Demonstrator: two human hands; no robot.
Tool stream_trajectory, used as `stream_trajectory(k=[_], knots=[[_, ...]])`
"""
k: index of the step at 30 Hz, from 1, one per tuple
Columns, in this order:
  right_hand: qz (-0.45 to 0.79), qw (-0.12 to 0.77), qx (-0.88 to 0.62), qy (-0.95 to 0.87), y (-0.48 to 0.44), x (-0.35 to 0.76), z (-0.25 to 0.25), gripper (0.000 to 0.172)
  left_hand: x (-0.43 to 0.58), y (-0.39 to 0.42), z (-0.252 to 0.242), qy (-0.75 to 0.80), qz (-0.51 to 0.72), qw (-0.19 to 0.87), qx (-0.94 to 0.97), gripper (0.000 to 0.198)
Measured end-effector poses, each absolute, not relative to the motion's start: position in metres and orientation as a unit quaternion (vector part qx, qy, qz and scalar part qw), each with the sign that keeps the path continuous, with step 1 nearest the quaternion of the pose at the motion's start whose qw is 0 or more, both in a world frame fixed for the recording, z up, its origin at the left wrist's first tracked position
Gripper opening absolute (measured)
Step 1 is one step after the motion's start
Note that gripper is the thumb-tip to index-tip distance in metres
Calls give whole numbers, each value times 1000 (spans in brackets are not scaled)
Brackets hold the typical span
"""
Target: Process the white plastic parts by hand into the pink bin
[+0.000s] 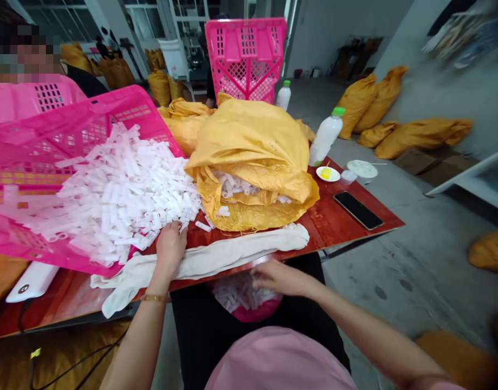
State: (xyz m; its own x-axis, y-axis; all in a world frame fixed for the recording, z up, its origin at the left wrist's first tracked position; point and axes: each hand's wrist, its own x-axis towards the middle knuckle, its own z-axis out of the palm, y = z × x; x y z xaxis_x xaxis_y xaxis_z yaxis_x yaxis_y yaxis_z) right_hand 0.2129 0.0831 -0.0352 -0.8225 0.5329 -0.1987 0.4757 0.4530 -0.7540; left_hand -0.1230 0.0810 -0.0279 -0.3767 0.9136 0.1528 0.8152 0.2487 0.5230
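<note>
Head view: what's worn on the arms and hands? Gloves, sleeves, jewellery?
No gloves on the left hand or right hand. A thin gold-coloured bracelet circles the left wrist. Forearms are bare; a pink sleeve edge just shows at the frame's bottom by the right arm.

A red-brown wooden counter [334, 227] holds a white plastic bottle with a green cap [325, 136], and a second bottle [283, 95] stands farther back. A black smartphone [357, 210] lies flat near the edge, close to a small white saucer [328, 174] with a yellow lump on it and a round white disc [361, 169]. Beyond, bulging yellow sacks [419, 138] line the wall above flattened cardboard [431, 165] on a grey concrete floor [379, 271]. An upright pink plastic crate [245, 59] stands behind.
</note>
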Motion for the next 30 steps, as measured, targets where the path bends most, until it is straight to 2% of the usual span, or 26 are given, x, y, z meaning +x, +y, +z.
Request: stream_trajectory(k=[2,3,4,7,10,13,20,28,30], knots=[[391,112,-295,-865,121,188,-10,23,-134,90,-39,792,263,78,546,21],[325,157,-327,-874,142,172,0,23,-136,91,-43,791,261,78,548,19],[253,174,-360,-881,164,155,6,23,-138,89,-47,788,260,80,553,18],[210,168,-392,-880,218,106,6,26,-140,75,-49,774,269,91,565,15],[209,125,-367,-898,240,73,-9,21,-139,56,-40,760,298,98,569,14],[199,95,-332,-917,239,60,-18,23,-130,41,-29,746,342,95,564,20],[188,41,-342,-920,220,54,-5,15,-92,19,1,711,405,120,562,31],[176,144,-488,-843,208,172,12,32,-63,-7,17,685,455,273,499,36],[236,175,-477,-828,187,201,9,33,-50,-3,16,659,484,266,510,33]])
